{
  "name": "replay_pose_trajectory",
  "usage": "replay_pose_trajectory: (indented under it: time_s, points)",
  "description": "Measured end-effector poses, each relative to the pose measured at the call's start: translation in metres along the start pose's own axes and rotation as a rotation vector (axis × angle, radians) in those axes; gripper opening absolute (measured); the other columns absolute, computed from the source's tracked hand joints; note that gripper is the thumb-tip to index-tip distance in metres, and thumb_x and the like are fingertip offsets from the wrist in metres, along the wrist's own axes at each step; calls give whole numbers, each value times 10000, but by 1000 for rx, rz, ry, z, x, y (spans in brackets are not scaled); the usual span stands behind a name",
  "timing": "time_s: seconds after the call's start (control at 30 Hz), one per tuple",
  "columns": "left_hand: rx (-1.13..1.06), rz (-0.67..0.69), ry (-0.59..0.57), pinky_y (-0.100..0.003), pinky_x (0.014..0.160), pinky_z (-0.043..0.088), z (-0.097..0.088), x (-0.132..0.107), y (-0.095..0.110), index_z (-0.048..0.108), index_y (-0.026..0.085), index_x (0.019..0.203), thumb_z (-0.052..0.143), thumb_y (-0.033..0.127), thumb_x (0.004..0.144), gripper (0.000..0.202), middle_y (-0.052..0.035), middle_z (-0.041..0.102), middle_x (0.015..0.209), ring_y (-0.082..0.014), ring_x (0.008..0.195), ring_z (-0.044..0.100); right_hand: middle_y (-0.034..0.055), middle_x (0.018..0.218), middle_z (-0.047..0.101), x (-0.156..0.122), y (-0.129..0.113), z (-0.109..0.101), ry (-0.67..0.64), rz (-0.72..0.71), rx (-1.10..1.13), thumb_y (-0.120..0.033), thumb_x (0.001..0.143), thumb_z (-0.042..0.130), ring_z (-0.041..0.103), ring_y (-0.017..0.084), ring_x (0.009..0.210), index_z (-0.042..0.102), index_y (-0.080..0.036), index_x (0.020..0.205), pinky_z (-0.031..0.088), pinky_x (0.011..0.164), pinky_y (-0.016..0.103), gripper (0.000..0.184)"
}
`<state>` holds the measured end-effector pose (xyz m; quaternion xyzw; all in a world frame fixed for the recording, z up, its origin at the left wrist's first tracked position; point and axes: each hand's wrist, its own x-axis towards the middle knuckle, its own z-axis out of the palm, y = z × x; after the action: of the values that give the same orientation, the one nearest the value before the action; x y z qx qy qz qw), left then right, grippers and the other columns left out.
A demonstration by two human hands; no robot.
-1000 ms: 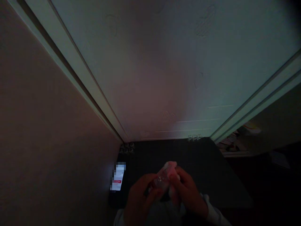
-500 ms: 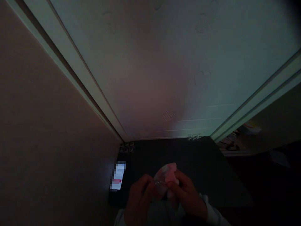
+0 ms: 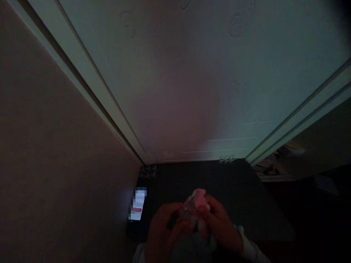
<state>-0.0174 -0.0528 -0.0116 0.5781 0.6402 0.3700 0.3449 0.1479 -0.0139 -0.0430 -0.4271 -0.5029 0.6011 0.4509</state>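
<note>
Low in the dim view, my left hand (image 3: 161, 226) has its fingers and thumb closed around a small clear, glass-like piece (image 3: 188, 212). Its exact kind is too dark to make out. My right hand (image 3: 221, 223) pinches a soft pink-and-white cloth (image 3: 200, 200) between thumb and fingers. The cloth bunches up against the far side of the clear piece and hangs down between the two hands. Both hands are over the near part of a dark tabletop (image 3: 233, 197).
A lit phone screen (image 3: 138, 204) lies left, beside the wall (image 3: 68, 153). Small clear pieces (image 3: 148, 171) stand in the back left corner, with similar clear pieces (image 3: 227, 159) along the back. Behind rises a pale embossed panel (image 3: 175, 91). Cluttered items (image 3: 270, 164) sit at right.
My left hand has opened wider around the clear piece, its fingers shifting up and right. The cloth is bunched smaller, and more of the clear piece shows. My right hand has barely moved.
</note>
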Motion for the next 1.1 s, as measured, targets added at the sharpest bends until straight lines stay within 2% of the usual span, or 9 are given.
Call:
replay_pose_trajectory:
  time_s: [0.1,0.3,0.37,0.43,0.53,0.67,0.8,0.97,1.1]
  points:
    - [-34,-4,9,-304,672,499,-1,2,3,656,188,877,622,287,663,239,-50,697,780,-219,729,634,9,659,567,-1,0,-1,-29,-67,-28,-381,739,588,494,132,586,628,-167,709,424,535,225,220]
    - [-52,6,-74,-263,552,438,-2,6,12,587,179,657,470,422,797,304,-18,590,608,-176,588,556,-15,581,520,-2,0,-1,-5,-102,-106,-314,679,619,462,123,537,590,-171,633,415,528,233,153]
    - [-77,5,-92,-261,554,438,-1,6,10,598,175,712,456,421,815,302,-16,593,623,-171,590,553,-10,583,525,-2,0,0,17,-87,-111,-323,669,620,468,126,540,582,-171,622,412,523,234,165]
    - [-110,3,-56,-273,606,466,-1,5,7,607,174,914,511,386,795,261,-26,637,718,-179,649,582,0,602,549,-1,1,1,30,-55,-96,-337,669,616,482,131,548,592,-169,645,415,519,232,171]
    - [-107,36,-12,-297,696,499,-2,4,2,553,197,1105,653,298,693,437,-45,676,881,-199,755,616,15,652,578,0,2,3,42,-6,-37,-386,674,612,501,139,576,613,-167,695,433,529,234,220]
    - [-24,95,-101,-296,743,511,-2,2,3,648,230,979,615,207,721,261,-45,704,927,-208,821,639,10,659,556,0,4,2,65,29,7,-472,713,588,493,138,592,613,-168,692,435,536,232,306]
    - [39,83,-73,-292,719,523,-3,2,6,682,224,913,626,203,705,216,-37,724,855,-207,764,653,22,672,578,-2,10,-1,37,54,39,-559,737,551,530,161,622,621,-174,711,460,567,262,393]
    - [55,82,-35,-290,680,534,-2,2,5,687,210,902,644,235,688,220,-44,729,840,-213,744,659,111,890,657,-5,15,-5,275,51,-52,-712,691,471,583,271,845,660,-212,844,481,743,389,556]
    - [64,114,-38,-284,666,523,0,2,3,686,210,885,648,230,698,192,-34,716,797,-199,713,644,47,664,608,-2,7,-3,156,54,-6,-662,738,472,545,202,647,622,-209,682,473,597,313,480]
